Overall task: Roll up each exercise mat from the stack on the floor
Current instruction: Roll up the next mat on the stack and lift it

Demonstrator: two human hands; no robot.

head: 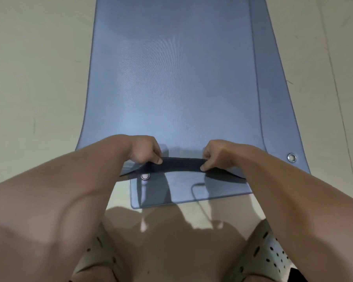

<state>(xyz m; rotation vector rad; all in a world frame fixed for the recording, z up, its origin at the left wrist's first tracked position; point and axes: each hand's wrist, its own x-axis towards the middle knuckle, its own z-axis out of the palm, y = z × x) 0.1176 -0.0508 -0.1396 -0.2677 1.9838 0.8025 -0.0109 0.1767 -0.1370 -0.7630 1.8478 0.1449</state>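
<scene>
A blue-grey exercise mat [171, 78] lies flat on the floor and stretches away from me. Its near edge [181, 164] is lifted and folded over, showing a dark underside. My left hand [145, 150] pinches this fold at its left part. My right hand [218, 154] pinches it at the right. A second mat [192, 192] of the same colour lies beneath, sticking out toward me and along the right side [273, 98]. A metal eyelet [145, 176] shows on the near part and another [291, 157] at the right corner.
Pale beige floor [39, 78] surrounds the mats on both sides. My feet in perforated white shoes [271, 255] stand close to the near mat edge. A thin cord [200, 200] trails over the lower mat onto the floor.
</scene>
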